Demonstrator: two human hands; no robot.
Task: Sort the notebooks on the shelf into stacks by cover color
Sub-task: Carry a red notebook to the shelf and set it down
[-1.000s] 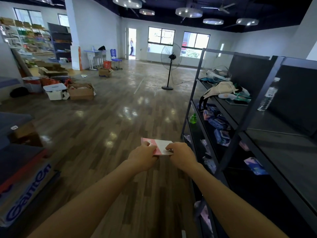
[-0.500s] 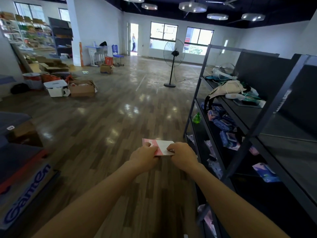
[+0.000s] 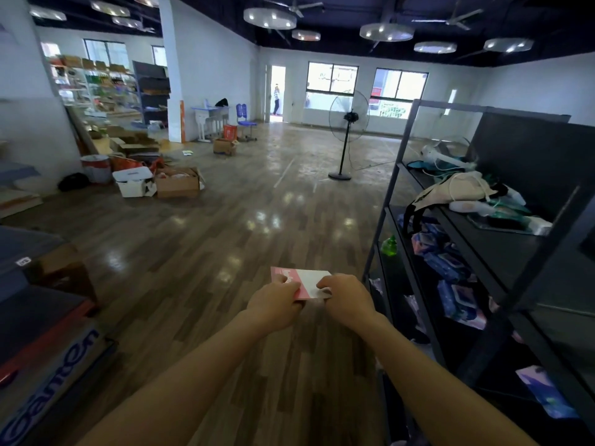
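At the far left sits a printed cardboard carton [image 3: 48, 365], well apart from the work. Out over the wooden floor, in front of the person, the left hand [image 3: 275, 300] pinches the pink end of a thin pink-and-white notebook [image 3: 309, 280], thumb on top and fingers curled beneath. The right hand [image 3: 346, 297] pinches the white end the same way, so the book hangs level between them, clear of any shelf.

Just to the right stands the dark metal shelving rack [image 3: 383, 220]. Its middle tiers hold a loose jumble of what look like blue-covered notebooks [image 3: 447, 265], and a lilac-covered one [image 3: 544, 391] lies alone lower down.

The step in hand appears to be carrying this book to its colour group. To do it well, the cover is best read before the shelf is reached, since pink and white share the face and only one can decide the stack. One hand could then take the full weight at the spine, freeing the other to clear a flat patch. Laying it square on matching covers, edges aligned, should stop so thin a book sliding off.
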